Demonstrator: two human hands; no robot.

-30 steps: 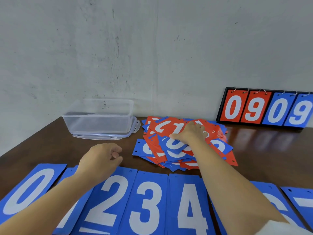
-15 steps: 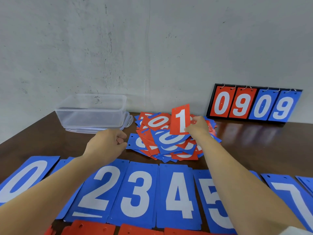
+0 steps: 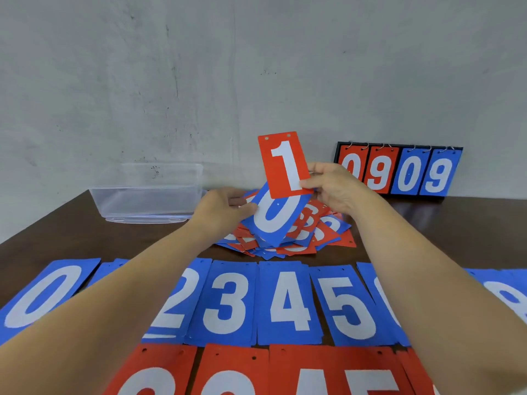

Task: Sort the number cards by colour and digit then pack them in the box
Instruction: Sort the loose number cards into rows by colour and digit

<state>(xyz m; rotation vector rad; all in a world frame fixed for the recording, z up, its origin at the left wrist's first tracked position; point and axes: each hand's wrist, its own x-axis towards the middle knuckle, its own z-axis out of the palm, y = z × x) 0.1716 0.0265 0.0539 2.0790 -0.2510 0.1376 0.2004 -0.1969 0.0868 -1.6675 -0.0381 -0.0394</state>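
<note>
My right hand (image 3: 333, 186) pinches the red 1 card (image 3: 285, 163) at its lower edge, held upright so I can read colour + digit. Left hand (image 3: 225, 209) pinches the blue 0 card (image 3: 273, 218) by its left edge, just above the unsorted pile (image 3: 319, 232). Blue row (image 3: 288, 303) & red row (image 3: 236, 372) lie nearer me on the tabletop (image 3: 427, 229). Clear box (image 3: 148, 195) sits back-left, no cards visible inside.
</note>
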